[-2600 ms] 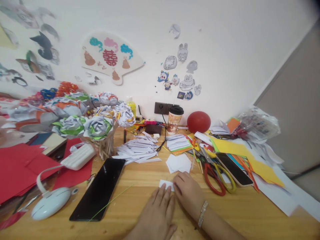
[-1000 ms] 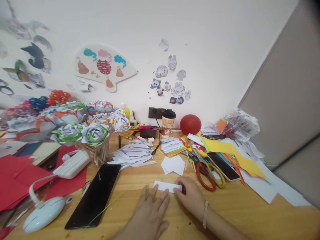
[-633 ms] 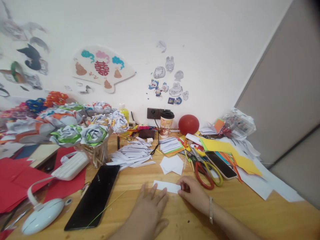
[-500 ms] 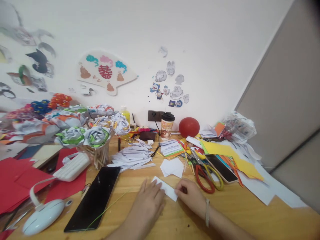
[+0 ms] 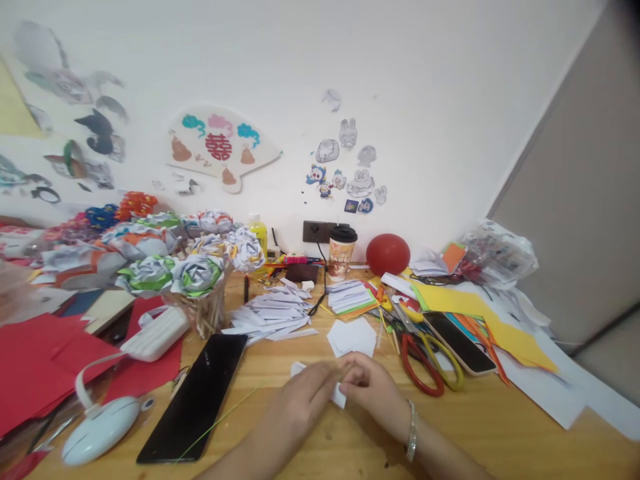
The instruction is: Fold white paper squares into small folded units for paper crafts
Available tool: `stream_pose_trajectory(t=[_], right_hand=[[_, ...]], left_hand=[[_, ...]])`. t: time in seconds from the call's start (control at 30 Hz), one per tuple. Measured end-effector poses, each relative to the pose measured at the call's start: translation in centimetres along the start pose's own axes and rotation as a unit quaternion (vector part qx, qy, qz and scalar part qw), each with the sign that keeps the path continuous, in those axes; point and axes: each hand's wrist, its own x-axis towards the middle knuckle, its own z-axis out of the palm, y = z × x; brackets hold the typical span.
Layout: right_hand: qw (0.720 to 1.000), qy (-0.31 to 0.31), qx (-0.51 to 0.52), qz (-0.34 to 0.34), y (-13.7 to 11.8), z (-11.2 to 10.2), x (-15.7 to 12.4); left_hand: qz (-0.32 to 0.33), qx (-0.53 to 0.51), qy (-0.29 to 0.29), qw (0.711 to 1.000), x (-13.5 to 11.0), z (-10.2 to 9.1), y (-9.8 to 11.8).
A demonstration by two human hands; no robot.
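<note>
My left hand (image 5: 305, 400) and my right hand (image 5: 373, 390) meet over the wooden desk (image 5: 500, 427), both pinching a small folded strip of white paper (image 5: 340, 395). One end of the strip shows left of my left fingers, another corner hangs between the two hands. The paper is lifted slightly off the wood. Just behind my hands lies a small stack of white paper squares (image 5: 351, 335). A silver bracelet (image 5: 411, 432) circles my right wrist.
A black tablet (image 5: 197, 393) lies left of my hands, with a white mouse (image 5: 100, 421) and red paper sheets (image 5: 40, 360) beyond. Red and yellow scissors (image 5: 430, 363) and a phone (image 5: 459, 341) lie to the right. Paper flowers (image 5: 195, 273), folded white strips (image 5: 273, 310), a cup (image 5: 341, 251) and a red ball (image 5: 387, 254) stand behind.
The paper strip lay flat under my fingers a second ago. Both hands have since closed on it, turned it and raised it off the desk, coming together.
</note>
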Motion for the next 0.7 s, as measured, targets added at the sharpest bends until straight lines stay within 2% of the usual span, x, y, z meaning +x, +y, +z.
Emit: stream_pose_trajectory(t=[0.07,0.17,0.27,0.4,0.53,0.63,0.7], right_hand=[[1.0,0.013,0.008,-0.004,0.1,0.0,0.0],[0.999,0.031,-0.019,-0.029,0.3,0.0,0.1],[0.989,0.002,-0.095,-0.118,0.0,-0.4,0.1],[0.931,-0.085,-0.221,-0.277,-0.5,-1.8,0.3],[0.867,-0.09,-0.311,-0.38,-0.3,-2.3,0.6],[0.821,-0.053,-0.376,-0.426,0.1,-1.7,0.5],[0.79,-0.017,-0.424,-0.443,0.4,-1.1,0.3]], left_hand=[[-0.04,-0.021,-0.009,0.999,-0.1,0.1,-0.1],[-0.067,-0.028,-0.01,0.997,-0.2,0.4,-0.6],[-0.048,-0.014,-0.018,0.999,-0.1,0.2,-0.7],[-0.022,-0.017,-0.016,0.999,0.3,-0.9,-0.7],[-0.029,-0.024,-0.063,0.997,0.8,-1.7,-1.2],[0.075,0.073,-0.078,0.991,0.8,-1.5,-1.7],[0.164,0.172,-0.058,0.97,0.6,-1.2,-2.0]])
